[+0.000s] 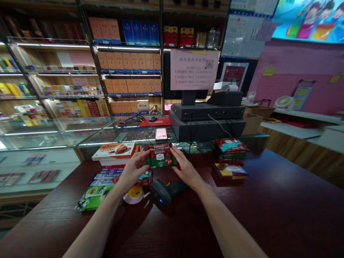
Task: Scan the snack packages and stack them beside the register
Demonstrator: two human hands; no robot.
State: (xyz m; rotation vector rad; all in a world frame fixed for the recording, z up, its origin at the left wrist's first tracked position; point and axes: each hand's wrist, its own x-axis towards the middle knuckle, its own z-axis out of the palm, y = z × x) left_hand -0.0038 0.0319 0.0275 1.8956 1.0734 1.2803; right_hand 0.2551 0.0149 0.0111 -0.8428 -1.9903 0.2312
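Note:
A brown and green chocolate packet (161,156) is held upright over the dark wooden counter (172,233). My right hand (185,166) grips its right edge, thumb low and fingers at the top corner. At the packet's left side is my left hand (134,167), fingers curved and thumb apart from them; whether it touches the packet is unclear. Just below lies a black handheld scanner (163,193) with a blue light. A round item with a yellow figure (133,194) sits beside my left wrist.
Left are a white and orange box (114,151), blue packets (103,176) and a green packet (96,197). Right stand stacked chocolate packets (231,147) and a yellow-brown packet stack (231,171). Behind are a cash register (206,125) and a phone (161,133) on the glass case.

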